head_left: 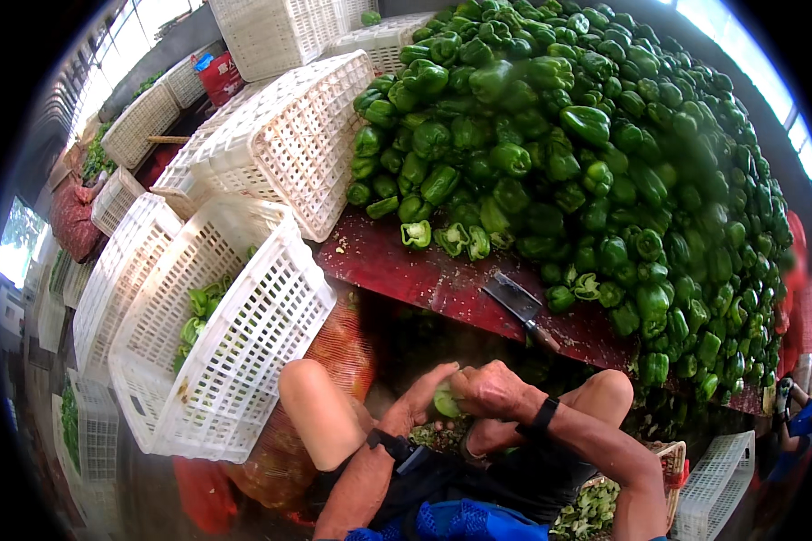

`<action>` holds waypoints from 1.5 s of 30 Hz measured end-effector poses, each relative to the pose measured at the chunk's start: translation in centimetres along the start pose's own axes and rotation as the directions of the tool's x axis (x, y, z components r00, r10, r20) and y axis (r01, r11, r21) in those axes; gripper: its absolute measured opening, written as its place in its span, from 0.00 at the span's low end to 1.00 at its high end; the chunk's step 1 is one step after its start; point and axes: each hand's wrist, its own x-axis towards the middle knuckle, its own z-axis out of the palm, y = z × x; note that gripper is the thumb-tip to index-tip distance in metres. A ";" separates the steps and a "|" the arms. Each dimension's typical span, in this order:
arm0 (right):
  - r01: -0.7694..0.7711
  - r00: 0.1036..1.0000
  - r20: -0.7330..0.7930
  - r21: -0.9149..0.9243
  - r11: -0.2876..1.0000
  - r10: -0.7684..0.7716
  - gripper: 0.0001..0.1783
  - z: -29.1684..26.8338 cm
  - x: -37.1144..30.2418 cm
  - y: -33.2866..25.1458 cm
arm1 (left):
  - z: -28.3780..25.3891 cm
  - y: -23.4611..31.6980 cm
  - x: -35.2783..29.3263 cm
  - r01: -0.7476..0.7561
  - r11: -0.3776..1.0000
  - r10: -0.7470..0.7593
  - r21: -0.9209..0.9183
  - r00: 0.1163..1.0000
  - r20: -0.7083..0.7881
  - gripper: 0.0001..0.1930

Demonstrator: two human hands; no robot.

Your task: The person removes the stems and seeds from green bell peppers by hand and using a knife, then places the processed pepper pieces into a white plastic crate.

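A pale green piece of bell pepper (445, 399) is between my two hands, above my lap. My left hand (421, 394) is closed around it from the left. My right hand (498, 389) is curled into a fist, its fingers pressed against the pepper's right side; those fingertips are hidden. On the red table (379, 257) ahead lies a broad-bladed knife (512, 298), its handle toward me. Halved bell peppers (452, 239) sit at the near edge of a large heap of whole green bell peppers (550, 135).
A white crate (235, 352) holding pepper pieces (203, 311) tilts beside my left knee, near an orange mesh sack (338, 352). More crates (284, 140) stack behind it. By my right leg stands a basket of pepper scraps (591, 509). Another person (74, 216) is at the far left.
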 end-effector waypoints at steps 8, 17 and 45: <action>-0.352 0.936 -0.136 -0.346 0.870 0.324 0.15 4.4 -1.5 2.0 | 1.8 0.7 -0.9 -0.079 0.996 0.081 0.028 0.993 -0.084 0.24; -0.248 0.853 -0.510 -0.203 0.947 0.114 0.10 6.0 -3.5 2.0 | 1.4 -0.7 -0.3 -0.364 0.887 0.399 0.284 0.914 -0.077 0.12; 0.034 0.746 -0.116 0.990 0.136 0.656 0.08 -0.2 -3.3 -2.9 | 2.7 0.6 -2.7 -0.568 0.822 0.568 0.044 0.823 0.015 0.24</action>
